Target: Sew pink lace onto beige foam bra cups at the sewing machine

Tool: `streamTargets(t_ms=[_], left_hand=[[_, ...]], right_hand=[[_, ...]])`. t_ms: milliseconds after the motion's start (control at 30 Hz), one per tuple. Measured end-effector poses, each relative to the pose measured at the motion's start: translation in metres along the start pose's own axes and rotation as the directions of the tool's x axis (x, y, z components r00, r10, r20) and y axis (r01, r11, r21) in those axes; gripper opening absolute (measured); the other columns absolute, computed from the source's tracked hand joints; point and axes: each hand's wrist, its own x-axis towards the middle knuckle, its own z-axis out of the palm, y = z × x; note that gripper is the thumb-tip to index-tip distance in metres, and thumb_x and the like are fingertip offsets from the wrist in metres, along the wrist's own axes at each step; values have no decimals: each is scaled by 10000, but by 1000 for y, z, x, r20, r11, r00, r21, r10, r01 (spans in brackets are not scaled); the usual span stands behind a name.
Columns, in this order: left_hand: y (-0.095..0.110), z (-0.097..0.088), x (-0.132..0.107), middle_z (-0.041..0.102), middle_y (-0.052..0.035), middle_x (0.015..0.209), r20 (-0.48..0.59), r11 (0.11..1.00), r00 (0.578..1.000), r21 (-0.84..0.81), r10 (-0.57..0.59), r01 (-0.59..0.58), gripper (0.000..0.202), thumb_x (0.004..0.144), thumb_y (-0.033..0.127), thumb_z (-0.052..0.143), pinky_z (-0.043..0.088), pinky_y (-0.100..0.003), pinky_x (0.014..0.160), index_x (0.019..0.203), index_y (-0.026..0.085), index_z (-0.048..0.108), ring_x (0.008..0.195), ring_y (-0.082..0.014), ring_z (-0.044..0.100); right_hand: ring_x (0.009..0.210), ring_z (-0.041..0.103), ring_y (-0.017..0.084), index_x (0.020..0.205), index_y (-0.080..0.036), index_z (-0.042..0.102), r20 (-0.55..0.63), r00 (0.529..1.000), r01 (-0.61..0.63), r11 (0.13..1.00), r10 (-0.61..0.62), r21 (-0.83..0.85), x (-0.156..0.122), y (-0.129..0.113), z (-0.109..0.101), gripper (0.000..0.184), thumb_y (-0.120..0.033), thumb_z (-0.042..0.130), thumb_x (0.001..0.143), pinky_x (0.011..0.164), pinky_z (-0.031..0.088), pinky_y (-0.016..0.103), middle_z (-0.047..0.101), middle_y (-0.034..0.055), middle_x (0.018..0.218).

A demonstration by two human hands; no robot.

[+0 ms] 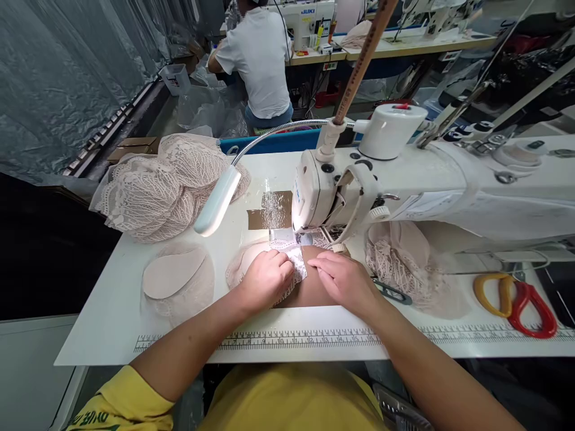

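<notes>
A beige lace piece (245, 258) lies at the sewing machine's needle area, its lit edge under the presser foot. My left hand (268, 276) is closed on this lace, fingers curled down just left of the needle. Over the brown plate (309, 290) in front of the machine, my right hand (341, 280) points leftward with its fingers drawn together. Whatever its fingertips pinch, if anything, is too small to make out. The white sewing machine head (314, 188) stands directly beyond both hands, and the needle tip is partly hidden by glare.
A heap of lace pieces (157, 185) sits at the back left, with a smooth oval cup piece (175, 274) nearer. More lace (404, 257), dark thread snips (392, 292) and red-and-yellow-handled scissors (516, 302) lie right. A lamp (219, 200) overhangs the table. A co-worker (260, 60) sits beyond.
</notes>
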Motion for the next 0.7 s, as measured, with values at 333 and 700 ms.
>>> streamTargets(t_ms=[333, 700], left_hand=[[-5, -9, -4, 575, -55, 721, 21, 970, 994, -219, -108, 110, 153, 870, 192, 403, 421, -303, 614, 770, 178, 518, 669, -178, 518], [-8, -8, -9, 638, -92, 1037, 68, 964, 993, -255, 97, -77, 234, 932, 246, 420, 456, -345, 810, 1028, 163, 616, 920, -202, 585]], right_hand=[[652, 500, 152, 988, -197, 666, 213, 968, 168, 971, -131, -169, -8, -17, -5, 267, -102, 452, 860, 580, 345, 265, 578, 24, 745], [736, 475, 181, 1047, -176, 620, 191, 974, 161, 963, -120, -218, -29, -29, 5, 344, -32, 435, 796, 651, 309, 297, 614, 48, 853]])
